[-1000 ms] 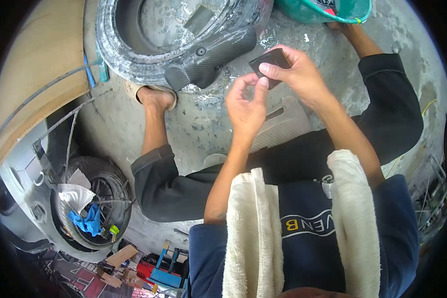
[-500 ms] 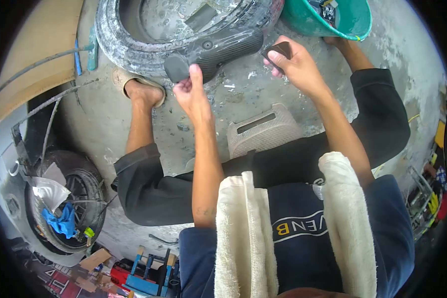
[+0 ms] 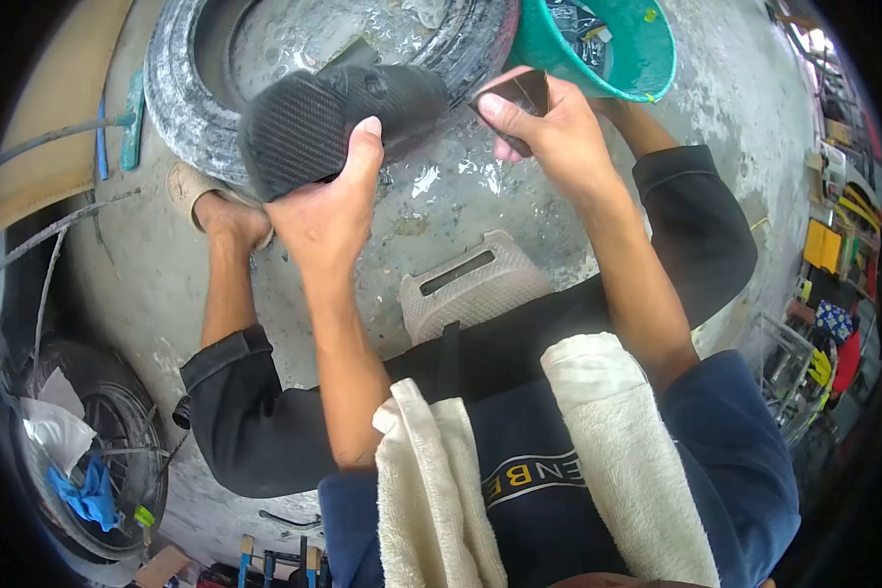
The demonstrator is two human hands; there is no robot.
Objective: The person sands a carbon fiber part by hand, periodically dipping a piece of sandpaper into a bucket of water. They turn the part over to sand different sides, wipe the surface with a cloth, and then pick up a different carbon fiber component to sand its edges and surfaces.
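- At eleven o'clock: one black part with a woven pattern (image 3: 299, 132), its broad end in the left hand (image 3: 328, 211). Thumb lay on the surface; the other fingers curled under, mostly hidden.
- Toward one o'clock: one small dark block (image 3: 527, 96), gripped between the thumb and fingers of the right hand (image 3: 554, 132), well apart from the black part.
- Also at eleven, beyond the part: one tyre (image 3: 191, 118), whitened, flat on the wet grey floor (image 3: 402, 216). Whether part and tyre touched could not be told.
- Inside the tyre ring: one grey flat piece (image 3: 355, 54), partly covered by the black part.
- Between one and two: one green tub (image 3: 647, 73), dark items inside, just beyond the right hand.
- Near centre: one grey textured piece with a long slot (image 3: 480, 294), between the forearms.
- At ten: one foot in a beige clog (image 3: 194, 191); farther out, one teal strip (image 3: 132, 122) beside a blue strip (image 3: 102, 137).
- At eight: one spoked wheel (image 3: 118, 441), bearing a blue glove (image 3: 88, 495) and white sheet (image 3: 59, 431).
- Between five and six: one cream towel (image 3: 617, 421), draped over a navy shirt (image 3: 735, 431).
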